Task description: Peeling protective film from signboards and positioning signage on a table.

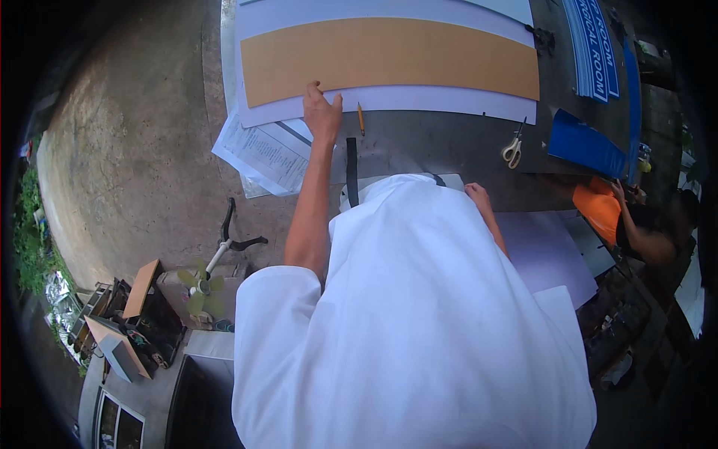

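A long tan strip of board or card (389, 60) lies across a white sheet (434, 103) on the dark worktable (419, 138). At the strip's near left edge is my left hand (323, 116), fingers spread and holding nothing; the fingertips are at or just over the strip's edge. Just right of that hand lies a yellow pencil (361, 120). Low beside my body, by the table's near edge, my right hand (479, 197) shows only in part, its fingers mostly hidden. Scissors with cream handles (512, 151) lie on the table beyond it.
Printed papers (273, 153) hang over the table's left corner. Blue signs (594, 49) and a curled blue sheet (587, 146) lie at the right. A person in orange and black (651, 232) is at far right. A fan (200, 288) stands lower left.
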The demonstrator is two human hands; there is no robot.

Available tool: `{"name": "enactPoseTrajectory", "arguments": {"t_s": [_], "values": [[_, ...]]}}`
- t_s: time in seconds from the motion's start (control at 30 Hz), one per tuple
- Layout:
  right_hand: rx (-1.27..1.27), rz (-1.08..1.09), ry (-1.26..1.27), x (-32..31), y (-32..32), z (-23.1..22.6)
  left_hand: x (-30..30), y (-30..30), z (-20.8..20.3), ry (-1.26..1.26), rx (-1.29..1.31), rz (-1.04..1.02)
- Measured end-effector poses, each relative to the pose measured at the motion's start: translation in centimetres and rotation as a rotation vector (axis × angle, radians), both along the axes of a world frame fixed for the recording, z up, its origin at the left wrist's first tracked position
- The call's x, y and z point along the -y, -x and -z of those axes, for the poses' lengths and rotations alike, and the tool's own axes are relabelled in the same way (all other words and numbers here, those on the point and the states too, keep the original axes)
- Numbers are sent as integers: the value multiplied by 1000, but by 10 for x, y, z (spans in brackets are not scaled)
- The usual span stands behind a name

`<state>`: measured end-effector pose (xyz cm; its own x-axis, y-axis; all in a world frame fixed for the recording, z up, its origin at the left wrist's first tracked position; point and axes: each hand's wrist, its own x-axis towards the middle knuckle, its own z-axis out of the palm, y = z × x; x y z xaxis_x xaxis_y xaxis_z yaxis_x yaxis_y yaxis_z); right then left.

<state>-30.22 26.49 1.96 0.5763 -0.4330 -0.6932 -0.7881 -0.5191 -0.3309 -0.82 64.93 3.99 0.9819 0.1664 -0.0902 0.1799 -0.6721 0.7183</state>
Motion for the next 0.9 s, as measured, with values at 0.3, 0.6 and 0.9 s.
{"name": "enactPoseTrajectory", "arguments": {"t_s": [0.3, 0.6, 0.9], "values": [[299, -80, -44, 0, -47, -25, 61, 107, 19, -313, -158, 384], [791, -647, 72, -41, -103, -128, 81, 126, 12, -359, -155, 365], [318, -665, -225, -2, -75, -109, 137, 171, -16, -185, -1, 242]]}}
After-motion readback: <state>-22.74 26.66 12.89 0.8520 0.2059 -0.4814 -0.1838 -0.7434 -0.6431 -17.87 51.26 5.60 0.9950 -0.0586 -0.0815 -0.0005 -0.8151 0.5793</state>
